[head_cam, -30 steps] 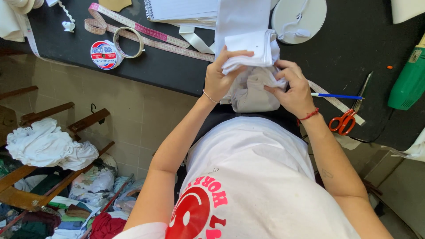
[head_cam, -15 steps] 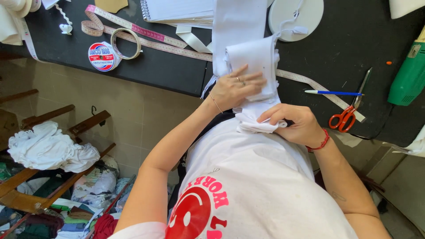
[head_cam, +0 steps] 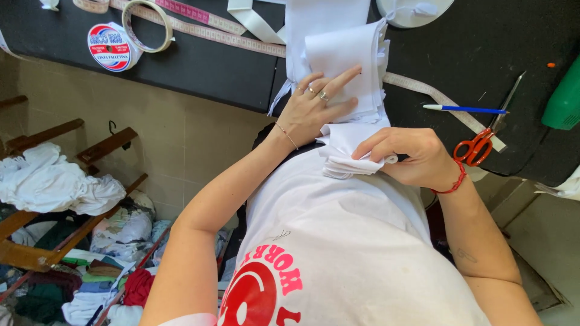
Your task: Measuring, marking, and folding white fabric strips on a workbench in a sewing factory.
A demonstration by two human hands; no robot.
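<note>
Hands Press and Grip White Cloth at a Black Worktable

Left hand (head_cam: 317,105) lies flat with fingers spread on a stack of folded white cloth (head_cam: 350,60) at the near edge of the black table (head_cam: 199,66), holding nothing, only pressing down. Right hand (head_cam: 411,157) closes around the lower folds of that cloth (head_cam: 344,157), which hang off the table edge against the person's white shirt (head_cam: 344,241).

A pink-and-cream measuring tape (head_cam: 217,30) runs across the table behind the cloth and passes under it, coming out again on the right side. Orange-handled scissors (head_cam: 483,142) lie just right of the right hand, with a blue pen (head_cam: 465,109) beside their blades. A roll of clear tape (head_cam: 148,24) and a round red-and-white spool (head_cam: 112,47) sit well to the left. A green object (head_cam: 565,99) is cut off at the right edge. Below the table, a wooden rack (head_cam: 54,199) holds heaps of white and coloured fabric.
</note>
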